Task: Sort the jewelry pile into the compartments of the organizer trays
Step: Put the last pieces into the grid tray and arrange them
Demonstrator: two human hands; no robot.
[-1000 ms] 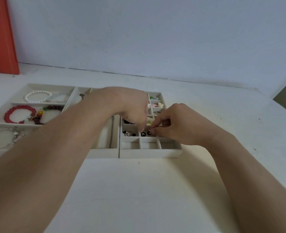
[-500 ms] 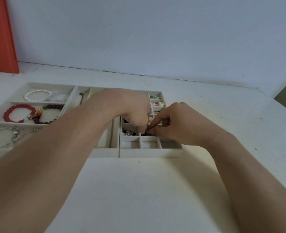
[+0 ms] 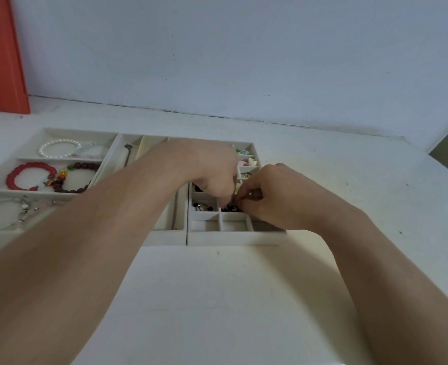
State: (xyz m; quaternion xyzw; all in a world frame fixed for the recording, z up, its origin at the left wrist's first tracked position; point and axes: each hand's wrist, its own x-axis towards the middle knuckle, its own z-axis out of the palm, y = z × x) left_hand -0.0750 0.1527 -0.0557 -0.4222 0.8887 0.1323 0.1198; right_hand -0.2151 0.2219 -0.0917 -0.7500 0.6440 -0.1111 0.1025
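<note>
Small-compartment organizer tray [image 3: 237, 239]: we are working both hands over it.
Our left hand [image 3: 212, 172] and right hand [image 3: 275, 196], fingers curled, are meeting above dark small jewelry [image 3: 229, 208] lying in its near-middle compartment; we cannot tell what either is gripping.

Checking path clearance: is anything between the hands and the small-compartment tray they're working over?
Nothing visible. The left hand and right hand meet, fingers curled, directly over the small-compartment tray. What they pinch is hidden.
</note>
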